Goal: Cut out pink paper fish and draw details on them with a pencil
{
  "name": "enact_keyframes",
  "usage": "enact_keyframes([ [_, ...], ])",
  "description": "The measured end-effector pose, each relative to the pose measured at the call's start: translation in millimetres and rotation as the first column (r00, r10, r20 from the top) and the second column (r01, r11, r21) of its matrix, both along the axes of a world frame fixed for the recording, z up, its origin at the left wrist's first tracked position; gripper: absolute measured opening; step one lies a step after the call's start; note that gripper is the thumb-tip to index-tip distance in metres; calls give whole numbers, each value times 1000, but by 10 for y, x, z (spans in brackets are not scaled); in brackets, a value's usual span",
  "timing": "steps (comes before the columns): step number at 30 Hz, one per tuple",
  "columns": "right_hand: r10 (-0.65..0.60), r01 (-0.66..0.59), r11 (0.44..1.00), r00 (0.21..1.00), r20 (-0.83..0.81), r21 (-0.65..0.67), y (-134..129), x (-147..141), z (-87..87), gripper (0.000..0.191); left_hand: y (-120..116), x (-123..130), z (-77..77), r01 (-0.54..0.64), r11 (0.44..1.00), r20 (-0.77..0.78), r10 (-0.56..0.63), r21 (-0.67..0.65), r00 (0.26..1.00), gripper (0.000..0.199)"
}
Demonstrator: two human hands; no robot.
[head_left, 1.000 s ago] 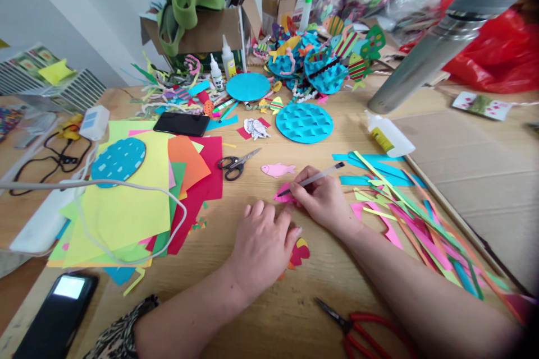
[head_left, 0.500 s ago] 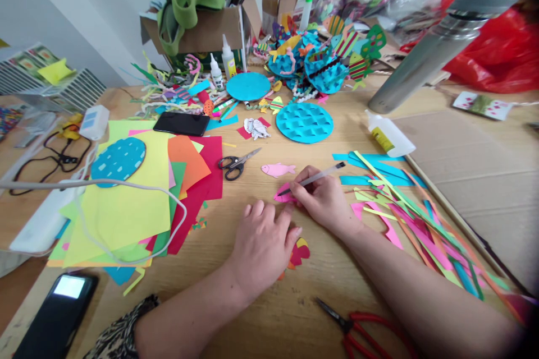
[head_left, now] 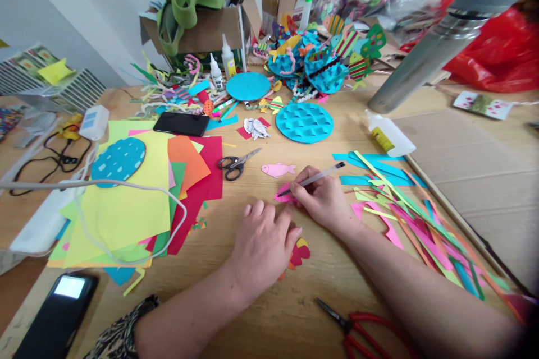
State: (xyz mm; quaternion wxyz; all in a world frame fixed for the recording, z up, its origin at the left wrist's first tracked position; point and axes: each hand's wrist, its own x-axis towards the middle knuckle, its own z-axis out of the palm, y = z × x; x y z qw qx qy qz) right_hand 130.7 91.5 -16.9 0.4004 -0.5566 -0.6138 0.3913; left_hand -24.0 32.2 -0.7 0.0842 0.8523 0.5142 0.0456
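Note:
My right hand is closed around a pen, its tip on a bright pink paper fish. Part of that fish is hidden under my right fingers. My left hand lies flat with its fingers stretched out, the index fingertip at the fish's lower edge. Just above sits a light pink paper fish with a drawn eye and gill line. Small red and orange paper pieces lie beside my left thumb.
Black-handled scissors lie left of the fish, red-handled scissors at the front. Coloured paper sheets fill the left; paper strips lie right. A glue bottle, a steel flask and a blue textured disc stand or lie behind.

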Motion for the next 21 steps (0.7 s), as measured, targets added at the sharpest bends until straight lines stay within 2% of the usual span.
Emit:
enact_keyframes([
  [21, 0, 0, 1000, 1000, -4, 5, 2, -1, -20, 10, 10, 0, 9, -1, 1000, -9, 1, -22, 1000, 34],
])
